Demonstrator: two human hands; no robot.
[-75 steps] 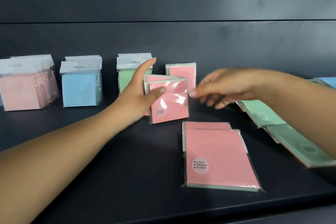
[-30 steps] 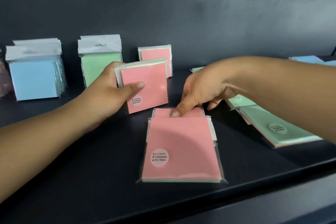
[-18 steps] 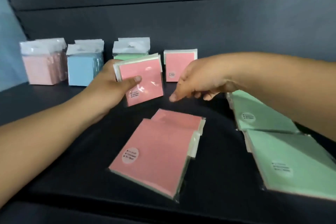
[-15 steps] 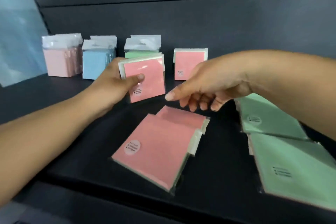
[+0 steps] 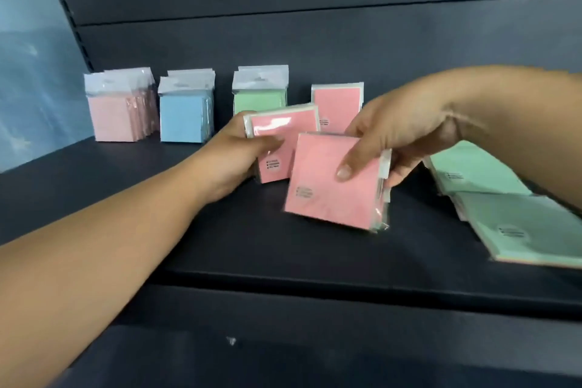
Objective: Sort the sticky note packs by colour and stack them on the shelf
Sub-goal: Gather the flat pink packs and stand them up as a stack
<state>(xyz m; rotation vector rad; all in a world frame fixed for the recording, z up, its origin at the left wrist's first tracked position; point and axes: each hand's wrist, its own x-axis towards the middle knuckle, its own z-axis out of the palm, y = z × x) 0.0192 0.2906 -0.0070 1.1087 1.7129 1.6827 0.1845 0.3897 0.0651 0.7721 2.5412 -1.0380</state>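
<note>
My left hand (image 5: 234, 151) grips a few pink sticky note packs (image 5: 283, 132) upright above the dark shelf (image 5: 220, 230). My right hand (image 5: 400, 132) holds a second bundle of pink packs (image 5: 324, 189) lifted off the shelf, thumb on the front, fingers behind. A single pink pack (image 5: 338, 104) stands against the back wall. Upright rows stand at the back left: pale pink packs (image 5: 116, 116), blue packs (image 5: 184, 116), green packs (image 5: 261, 94).
Two green packs (image 5: 472, 173) (image 5: 529, 230) lie flat on the shelf at the right, partly under my right forearm. A bluish panel (image 5: 31, 72) closes the shelf's left end. The shelf's front edge (image 5: 315, 280) runs below my hands.
My right hand has picked up the pink packs that lay flat at the shelf's front and lifted them toward the left hand's packs. The camera has swung left.
</note>
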